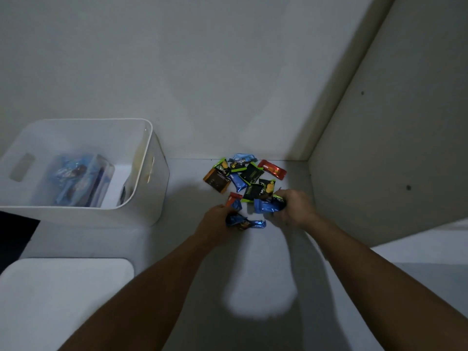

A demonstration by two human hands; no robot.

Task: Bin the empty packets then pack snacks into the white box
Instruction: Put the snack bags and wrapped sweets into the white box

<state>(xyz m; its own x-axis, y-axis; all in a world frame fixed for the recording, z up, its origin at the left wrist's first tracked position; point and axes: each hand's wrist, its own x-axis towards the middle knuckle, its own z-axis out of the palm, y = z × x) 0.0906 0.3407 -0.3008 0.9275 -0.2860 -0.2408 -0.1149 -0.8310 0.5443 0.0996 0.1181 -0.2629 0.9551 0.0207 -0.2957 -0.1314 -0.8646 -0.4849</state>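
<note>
A pile of small snack packets (249, 177) in blue, black-green, brown and red lies on the white surface against the back wall. My left hand (215, 221) is closed on a blue packet (249, 224) at the pile's near edge. My right hand (293, 209) is closed on another blue packet (266, 206), just right of it. The white box (154, 158) stands to the left, with several blue packets inside (76, 178).
A white lid or pad (63, 287) lies at the near left, below the box. A white side panel (379, 148) rises on the right, close to the pile. A dark gap (15, 234) shows at the far left edge.
</note>
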